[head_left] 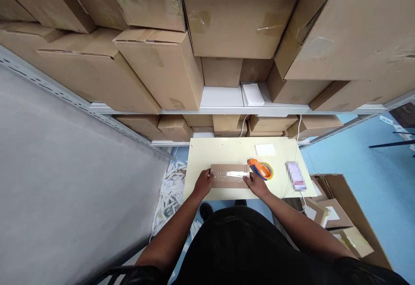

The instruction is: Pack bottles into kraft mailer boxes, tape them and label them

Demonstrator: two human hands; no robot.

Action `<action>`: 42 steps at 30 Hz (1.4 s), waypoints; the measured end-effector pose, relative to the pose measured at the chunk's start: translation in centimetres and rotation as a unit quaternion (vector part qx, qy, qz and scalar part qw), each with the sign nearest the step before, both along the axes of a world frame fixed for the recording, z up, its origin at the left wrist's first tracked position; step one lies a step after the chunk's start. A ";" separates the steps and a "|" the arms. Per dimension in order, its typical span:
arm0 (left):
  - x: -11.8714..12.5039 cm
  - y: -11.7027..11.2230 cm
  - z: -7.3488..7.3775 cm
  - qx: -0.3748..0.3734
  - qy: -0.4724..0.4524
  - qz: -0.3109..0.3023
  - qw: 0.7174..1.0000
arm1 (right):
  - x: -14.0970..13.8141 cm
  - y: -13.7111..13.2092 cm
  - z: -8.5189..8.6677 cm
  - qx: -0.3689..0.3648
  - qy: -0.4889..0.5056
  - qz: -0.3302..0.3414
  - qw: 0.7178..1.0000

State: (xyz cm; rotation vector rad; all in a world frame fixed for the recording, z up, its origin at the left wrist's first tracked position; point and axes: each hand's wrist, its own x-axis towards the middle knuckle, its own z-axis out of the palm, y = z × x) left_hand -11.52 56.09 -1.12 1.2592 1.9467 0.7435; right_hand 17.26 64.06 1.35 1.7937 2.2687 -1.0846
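Here the left hand [203, 182] and right hand [256, 184] grasp opposite ends of the flat brown cardboard box [228, 181]. Uneven pressure could wrinkle its clear tape strip [231, 173].

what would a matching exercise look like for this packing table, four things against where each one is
Things:
1. taped cardboard box
2. orange tape dispenser
3. white sheet
4. white paper strips

Places:
a. on the floor, left of the table
b. between the left hand and the right hand
c. on the table, just right of the box
d. near the table's far edge

Pairs: 1-b, 2-c, 3-d, 4-a
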 end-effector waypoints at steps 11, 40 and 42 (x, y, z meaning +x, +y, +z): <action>1.4 -2.7 -2.3 0.019 -0.066 0.077 0.995 | -0.8 -0.2 -3.2 -0.020 0.087 -0.027 0.996; 7.1 5.5 8.7 -0.141 -0.248 -0.177 0.942 | 1.9 -7.1 1.4 -0.012 0.350 -0.321 0.880; 7.2 4.9 8.7 -0.189 -0.328 -0.168 0.910 | 0.4 -9.0 2.0 -0.032 0.377 -0.346 0.859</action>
